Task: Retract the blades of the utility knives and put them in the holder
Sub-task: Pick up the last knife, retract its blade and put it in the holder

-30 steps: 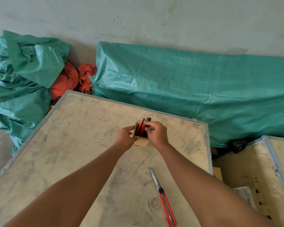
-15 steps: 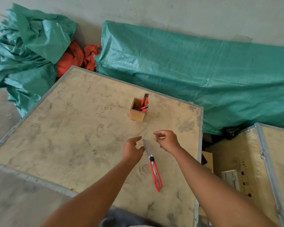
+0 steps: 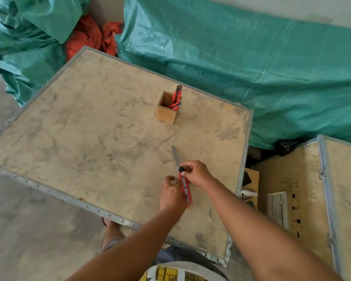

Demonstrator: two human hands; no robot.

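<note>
A red utility knife (image 3: 186,190) lies on the wooden crate top (image 3: 93,138), its long blade (image 3: 176,156) still out and pointing away from me. My right hand (image 3: 197,173) pinches the knife at its black slider knob. My left hand (image 3: 171,192) rests on the handle's left side, fingers curled against it. Farther back stands the square wooden holder (image 3: 166,114) with red utility knives (image 3: 176,98) standing in it.
Green tarpaulin (image 3: 251,67) covers bulky things behind and left of the crate, with red cloth (image 3: 89,39) between. A second crate (image 3: 304,189) with a paper label stands at the right, across a narrow gap. Bare floor lies at the lower left.
Both hands left the holder and came back toward me. They have closed on the knife lying on the crate. My view has shifted back and down.
</note>
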